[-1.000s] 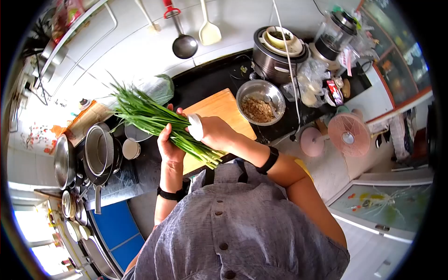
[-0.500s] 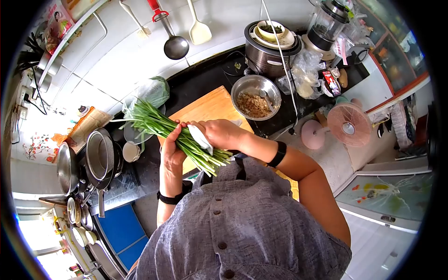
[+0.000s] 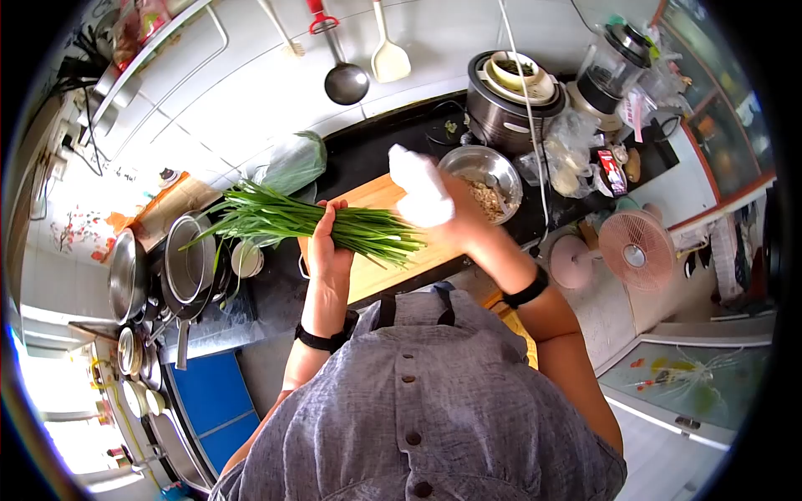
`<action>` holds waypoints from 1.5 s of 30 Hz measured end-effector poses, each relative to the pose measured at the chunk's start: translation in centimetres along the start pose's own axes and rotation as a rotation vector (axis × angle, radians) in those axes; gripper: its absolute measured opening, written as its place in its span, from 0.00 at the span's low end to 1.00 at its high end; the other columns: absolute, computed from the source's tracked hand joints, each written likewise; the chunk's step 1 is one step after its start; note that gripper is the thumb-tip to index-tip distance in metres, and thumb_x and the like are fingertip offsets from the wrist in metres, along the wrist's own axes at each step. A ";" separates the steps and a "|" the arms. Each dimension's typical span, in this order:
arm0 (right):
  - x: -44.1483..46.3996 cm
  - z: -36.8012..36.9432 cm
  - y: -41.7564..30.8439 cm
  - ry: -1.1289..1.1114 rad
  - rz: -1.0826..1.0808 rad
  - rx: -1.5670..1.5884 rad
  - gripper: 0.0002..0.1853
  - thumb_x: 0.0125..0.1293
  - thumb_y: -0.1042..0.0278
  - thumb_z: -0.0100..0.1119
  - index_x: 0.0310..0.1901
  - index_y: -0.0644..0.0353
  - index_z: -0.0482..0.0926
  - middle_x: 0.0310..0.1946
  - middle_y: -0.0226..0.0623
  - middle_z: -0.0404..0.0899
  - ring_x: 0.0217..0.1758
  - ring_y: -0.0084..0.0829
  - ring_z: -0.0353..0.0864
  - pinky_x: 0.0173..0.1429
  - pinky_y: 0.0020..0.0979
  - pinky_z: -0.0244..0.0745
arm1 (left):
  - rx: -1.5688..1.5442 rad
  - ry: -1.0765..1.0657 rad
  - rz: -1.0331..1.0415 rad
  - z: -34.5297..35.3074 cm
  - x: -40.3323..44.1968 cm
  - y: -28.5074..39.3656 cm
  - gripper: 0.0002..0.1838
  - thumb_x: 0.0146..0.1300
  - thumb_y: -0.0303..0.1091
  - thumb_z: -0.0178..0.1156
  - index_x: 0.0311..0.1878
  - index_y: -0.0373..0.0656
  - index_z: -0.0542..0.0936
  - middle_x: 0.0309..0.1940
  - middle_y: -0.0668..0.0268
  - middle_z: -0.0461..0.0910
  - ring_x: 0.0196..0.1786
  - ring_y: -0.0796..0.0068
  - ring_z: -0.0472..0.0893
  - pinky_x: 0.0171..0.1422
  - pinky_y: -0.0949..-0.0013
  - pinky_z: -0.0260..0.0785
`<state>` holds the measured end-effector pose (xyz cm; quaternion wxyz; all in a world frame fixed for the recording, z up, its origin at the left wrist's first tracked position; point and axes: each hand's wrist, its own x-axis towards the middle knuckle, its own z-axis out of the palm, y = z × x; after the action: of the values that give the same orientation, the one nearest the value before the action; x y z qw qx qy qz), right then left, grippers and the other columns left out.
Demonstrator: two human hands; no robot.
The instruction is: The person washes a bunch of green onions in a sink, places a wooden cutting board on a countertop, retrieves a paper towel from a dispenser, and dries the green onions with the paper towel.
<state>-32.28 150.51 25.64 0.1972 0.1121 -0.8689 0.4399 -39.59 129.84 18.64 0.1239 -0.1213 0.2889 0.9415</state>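
My left hand (image 3: 329, 255) is closed round a bunch of green garlic chives (image 3: 271, 215), held over the wooden cutting board (image 3: 365, 282). The leafy tips point left and the cut stems point right. My right hand (image 3: 462, 224) is blurred by motion and grips a white paper towel or cloth (image 3: 420, 187); which of the two I cannot tell. It is just right of the stem ends, apart from them. Behind the right hand stands a steel bowl (image 3: 511, 171) with a brownish minced mixture and a utensil, partly hidden.
A rice cooker (image 3: 511, 117) with stacked bowls stands at the back, beside plastic bags (image 3: 568, 146) and a blender (image 3: 611, 67). Pans (image 3: 189, 259) crowd the left. A plastic bag of greens (image 3: 294, 167) lies behind the chives. A pink fan (image 3: 637, 250) is at right.
My right hand has moved away from the chives, up and to the right, taking the white towel or cloth off the stems. The chives now lie more level in my left hand.
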 end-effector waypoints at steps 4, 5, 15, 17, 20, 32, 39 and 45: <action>-2.1 6.6 -1.6 -0.270 -0.439 -0.587 0.27 0.48 0.62 0.62 0.49 0.67 0.67 0.37 0.41 0.71 0.40 0.37 0.72 0.43 0.35 0.69 | 0.142 0.009 0.084 0.3 -0.1 -0.8 0.09 0.61 0.23 0.55 0.43 0.45 0.71 0.33 0.63 0.77 0.40 0.68 0.77 0.48 0.63 0.71; -2.3 7.7 -1.6 -0.151 -0.478 -0.692 0.23 0.50 0.63 0.59 0.46 0.67 0.67 0.34 0.39 0.69 0.36 0.34 0.71 0.40 0.32 0.68 | 0.145 -0.029 0.117 -0.3 0.6 -0.5 0.08 0.62 0.25 0.54 0.43 0.47 0.71 0.33 0.65 0.77 0.39 0.69 0.76 0.48 0.63 0.70; -1.1 10.5 -3.2 -0.187 -0.265 -0.804 0.13 0.48 0.64 0.59 0.32 0.62 0.70 0.22 0.33 0.75 0.23 0.26 0.78 0.23 0.25 0.72 | 0.180 0.021 0.021 -1.7 0.4 -0.2 0.08 0.60 0.27 0.57 0.42 0.44 0.72 0.32 0.65 0.75 0.37 0.73 0.74 0.45 0.70 0.67; -1.3 11.2 -3.3 -0.247 -0.275 -0.839 0.13 0.48 0.64 0.59 0.31 0.63 0.70 0.22 0.34 0.76 0.21 0.26 0.78 0.21 0.26 0.72 | 0.276 0.022 0.125 -1.0 -0.3 -0.4 0.09 0.59 0.25 0.57 0.43 0.43 0.71 0.31 0.65 0.75 0.37 0.73 0.74 0.44 0.70 0.67; -1.3 11.3 -3.0 -0.243 -0.178 -0.656 0.11 0.50 0.68 0.57 0.33 0.63 0.69 0.22 0.36 0.76 0.20 0.29 0.79 0.19 0.28 0.71 | 0.397 0.007 0.239 -0.1 -1.0 0.1 0.11 0.59 0.25 0.56 0.45 0.41 0.69 0.31 0.64 0.75 0.36 0.72 0.74 0.43 0.70 0.67; -1.6 10.5 -1.9 -0.085 -0.288 -0.597 0.11 0.55 0.65 0.52 0.37 0.60 0.68 0.26 0.30 0.72 0.29 0.26 0.77 0.28 0.26 0.74 | 0.065 0.025 0.121 -3.1 1.7 2.0 0.03 0.63 0.28 0.53 0.39 0.45 0.73 0.32 0.65 0.77 0.37 0.71 0.76 0.47 0.66 0.70; -3.2 6.6 1.1 -0.290 0.097 -0.093 0.10 0.65 0.58 0.43 0.37 0.56 0.68 0.23 0.33 0.75 0.23 0.29 0.78 0.26 0.29 0.74 | -0.053 -0.010 0.160 -3.6 3.1 6.6 0.04 0.64 0.33 0.54 0.36 0.43 0.74 0.33 0.66 0.78 0.39 0.71 0.77 0.49 0.64 0.70; -3.9 1.2 5.7 0.112 0.139 0.228 0.33 0.51 0.76 0.64 0.60 0.64 0.62 0.31 0.36 0.76 0.30 0.27 0.78 0.32 0.26 0.77 | 0.002 -0.248 0.189 -2.4 1.6 7.2 0.09 0.63 0.30 0.55 0.45 0.47 0.72 0.33 0.68 0.77 0.41 0.73 0.77 0.63 0.47 0.61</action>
<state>-31.22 153.01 19.18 0.2003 0.0489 -0.8066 0.5539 -42.94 122.99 19.93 0.0696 0.0236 0.2827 0.9564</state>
